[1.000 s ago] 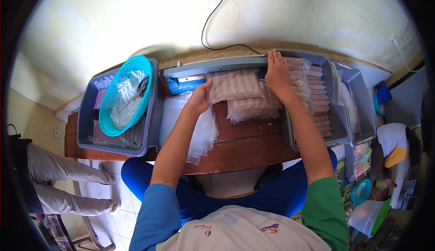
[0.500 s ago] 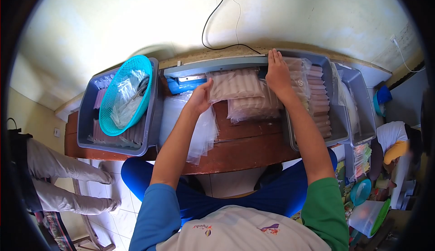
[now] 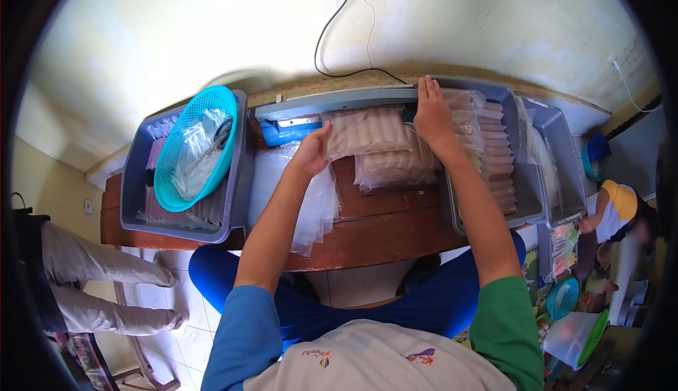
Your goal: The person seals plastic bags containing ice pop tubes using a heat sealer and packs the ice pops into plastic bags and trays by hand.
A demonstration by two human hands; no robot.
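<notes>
A clear plastic bag of brownish tube-shaped sticks lies with its top edge under the long grey arm of a bag sealer. My left hand is closed on the bag's left edge, thumb on top. My right hand lies flat on the right end of the sealer arm, fingers stretched out and together. Part of the sealer's blue body shows below the arm. Beneath the held bag are more filled bags. Flat clear plastic bags are spread beside my left forearm.
A grey tub at left carries a turquoise basket of plastic bags. Another grey tub at right holds rows of filled bags. A black cable runs down the wall. One person's legs are at left; a co-worker is at right.
Both my hands and the bag stay where they were. At far right, the co-worker has shifted, with an arm now reaching toward the colourful packs.
</notes>
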